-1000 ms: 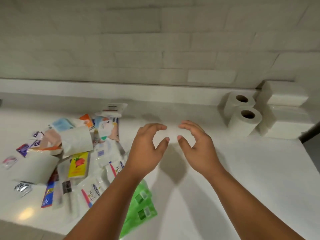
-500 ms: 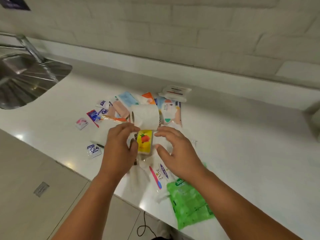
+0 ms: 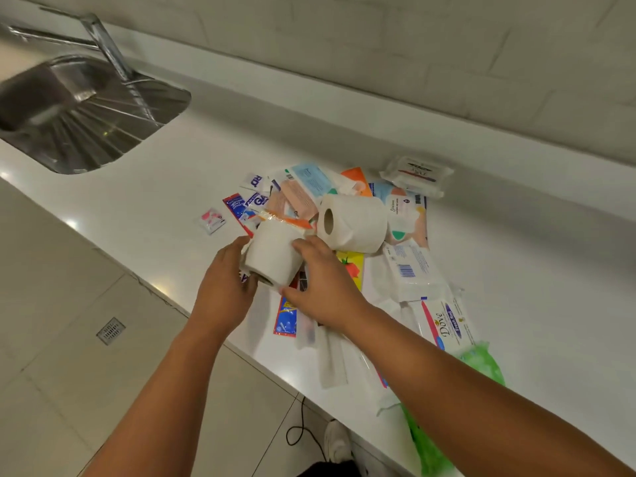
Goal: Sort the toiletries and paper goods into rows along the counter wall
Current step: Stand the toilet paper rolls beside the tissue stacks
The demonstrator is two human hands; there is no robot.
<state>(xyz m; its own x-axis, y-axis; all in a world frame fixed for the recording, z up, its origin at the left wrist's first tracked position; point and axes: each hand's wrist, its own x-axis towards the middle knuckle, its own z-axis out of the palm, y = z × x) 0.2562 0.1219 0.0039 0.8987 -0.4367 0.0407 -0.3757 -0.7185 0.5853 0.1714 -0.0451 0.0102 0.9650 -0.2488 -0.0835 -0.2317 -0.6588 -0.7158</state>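
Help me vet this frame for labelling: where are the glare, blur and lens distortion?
Head view: small glare spots dot the counter along its front edge; the sink and faucet at upper left are motion-smeared; the wall tiles lean and bow slightly from the wide-angle lens; the held toilet roll and the Dove pack lettering are sharp.

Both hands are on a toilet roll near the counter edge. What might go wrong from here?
The toilet roll, gripped between left hand and right hand, is close to the counter edge; a slip could drop it to the floor. The second roll lies on its side on loose packets and may roll away if they shift.
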